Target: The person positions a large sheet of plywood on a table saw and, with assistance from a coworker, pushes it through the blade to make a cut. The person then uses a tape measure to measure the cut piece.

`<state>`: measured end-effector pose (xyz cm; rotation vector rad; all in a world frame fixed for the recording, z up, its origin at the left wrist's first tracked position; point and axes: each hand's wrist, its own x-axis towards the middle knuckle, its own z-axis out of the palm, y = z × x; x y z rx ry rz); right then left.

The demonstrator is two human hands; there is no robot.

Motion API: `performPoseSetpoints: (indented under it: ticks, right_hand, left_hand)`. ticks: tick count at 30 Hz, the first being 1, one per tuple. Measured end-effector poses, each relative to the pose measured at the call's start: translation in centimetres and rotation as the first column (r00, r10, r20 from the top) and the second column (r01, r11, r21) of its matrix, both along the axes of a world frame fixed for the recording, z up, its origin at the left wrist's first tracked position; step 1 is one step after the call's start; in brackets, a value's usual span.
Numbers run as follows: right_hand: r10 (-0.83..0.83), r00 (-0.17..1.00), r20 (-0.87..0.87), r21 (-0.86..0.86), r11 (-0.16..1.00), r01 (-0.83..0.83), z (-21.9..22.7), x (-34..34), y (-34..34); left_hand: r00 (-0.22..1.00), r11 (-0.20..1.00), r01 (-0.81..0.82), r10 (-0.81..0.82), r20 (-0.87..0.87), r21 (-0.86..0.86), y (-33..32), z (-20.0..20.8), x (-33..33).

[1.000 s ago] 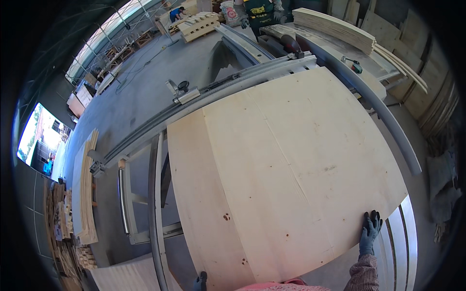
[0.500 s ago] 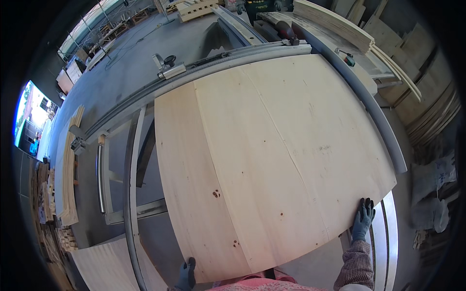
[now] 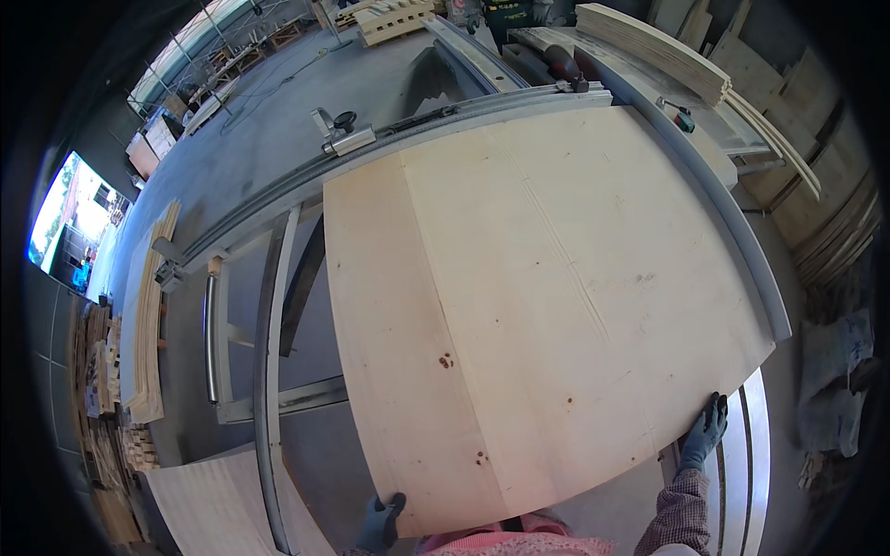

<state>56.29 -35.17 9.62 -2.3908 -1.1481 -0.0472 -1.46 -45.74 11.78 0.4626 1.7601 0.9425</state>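
A large pale plywood panel [image 3: 528, 306] with a few dark knots lies flat on the sliding-table saw in front of me. Its far edge runs along the metal crosscut fence [image 3: 408, 134], and its right edge lies beside a long grey rail [image 3: 732, 218]. My gloved left hand [image 3: 382, 521] grips the near left corner, thumb on top and the other fingers hidden. At the near right edge, my gloved right hand [image 3: 705, 434] holds the panel, its fingers close together along the rim.
A sliding stop [image 3: 350, 139] sits on the fence. Left of the panel is an open metal frame [image 3: 269, 371] with a roller [image 3: 211, 338]. Stacked boards [image 3: 649, 51] lie at the far right, near a green hand tool [image 3: 684, 121]. Another wood sheet [image 3: 218, 505] lies lower left.
The whole scene has shifted right in the view as my head turned slightly left. Both hands stay on the panel's near edge; the right fingers lie closer together.
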Motion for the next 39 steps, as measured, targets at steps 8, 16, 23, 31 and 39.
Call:
performPoseSetpoints:
  ticks: [8,16,23,31,39]
  right_hand:
    - [-0.082,0.997,0.011,0.161,0.984,0.079,-3.0,-3.9,0.8]
    - [-0.176,0.971,0.163,-0.156,0.967,0.202,-1.1,-5.9,3.1]
    - [-0.188,0.963,0.194,-0.151,0.964,0.219,-1.1,-5.9,3.7]
    - [-0.211,0.969,0.127,-0.207,0.95,0.235,-0.1,-6.9,4.8]
    - [-0.193,0.966,0.174,-0.198,0.954,0.226,-0.1,-7.0,4.9]
  left_hand:
    - [0.993,0.997,0.069,-0.071,0.092,0.033,0.5,-1.2,-0.2]
    - [0.998,0.995,-0.067,0.067,0.004,0.068,-0.8,-4.3,-0.6]
    - [0.998,0.999,-0.014,0.017,-0.062,0.046,1.2,-1.8,0.5]
    - [0.988,0.98,-0.157,0.155,0.028,0.125,2.1,0.3,2.4]
    - [0.987,0.977,-0.159,0.155,0.037,0.142,1.8,-2.1,1.6]
